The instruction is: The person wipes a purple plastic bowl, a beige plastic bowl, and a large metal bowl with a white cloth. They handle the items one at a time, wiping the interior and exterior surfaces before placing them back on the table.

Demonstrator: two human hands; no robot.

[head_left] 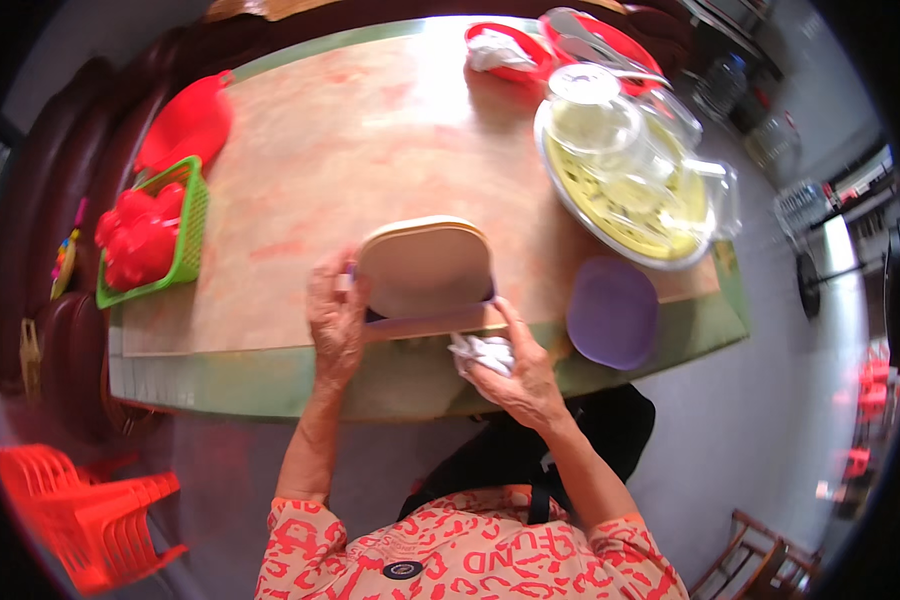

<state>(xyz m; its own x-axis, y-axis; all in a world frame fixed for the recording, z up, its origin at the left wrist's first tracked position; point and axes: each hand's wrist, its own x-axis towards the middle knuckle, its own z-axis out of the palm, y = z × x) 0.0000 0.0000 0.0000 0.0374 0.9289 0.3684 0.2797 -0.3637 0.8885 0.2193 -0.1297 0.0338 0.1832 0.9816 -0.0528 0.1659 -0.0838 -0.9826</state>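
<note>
Near the table's front edge, a few rounded-square plates (425,270), beige with some purple at the rim, are tilted up toward me. My left hand (337,315) grips their left side, thumb at the edge. My right hand (523,375) is closed on a crumpled white cloth (485,352), and its fingers reach the plates' lower right corner. Whether the plates' lower edge rests on the table cannot be made out. Just right of that hand, a purple rounded-square plate (612,312) lies flat on the table.
A large yellow-bottomed basin (620,215) holds clear plastic containers at the right. Behind it are a red bowl (510,52) with white cloth and a red basin (610,45) with utensils. A green basket (192,225) of red items and a red basin (188,125) stand left.
</note>
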